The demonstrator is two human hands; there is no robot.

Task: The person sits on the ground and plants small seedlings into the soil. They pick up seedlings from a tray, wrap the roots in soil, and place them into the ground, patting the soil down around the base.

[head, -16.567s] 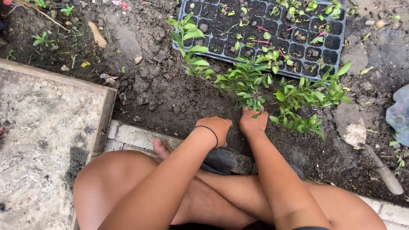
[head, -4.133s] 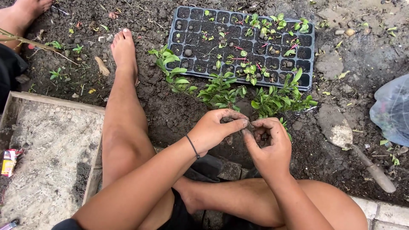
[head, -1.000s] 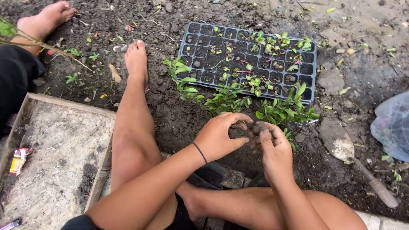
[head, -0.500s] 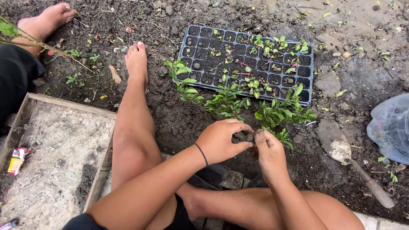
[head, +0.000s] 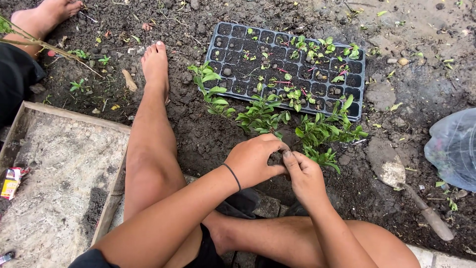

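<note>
Left hand (head: 255, 161) and right hand (head: 303, 174) were pressed together, pinching a soil clump (head: 275, 158), seedling tray (head: 287, 67) at 12 o'clock, trowel (head: 411, 191) at 3.

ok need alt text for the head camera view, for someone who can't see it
Seen from above, a seated person's left hand and right hand meet over dark soil, fingers pinching something small that cannot be made out. Just beyond stands a row of planted seedlings and a black seedling tray. A trowel lies to the right, a bare leg stretches left.
</note>
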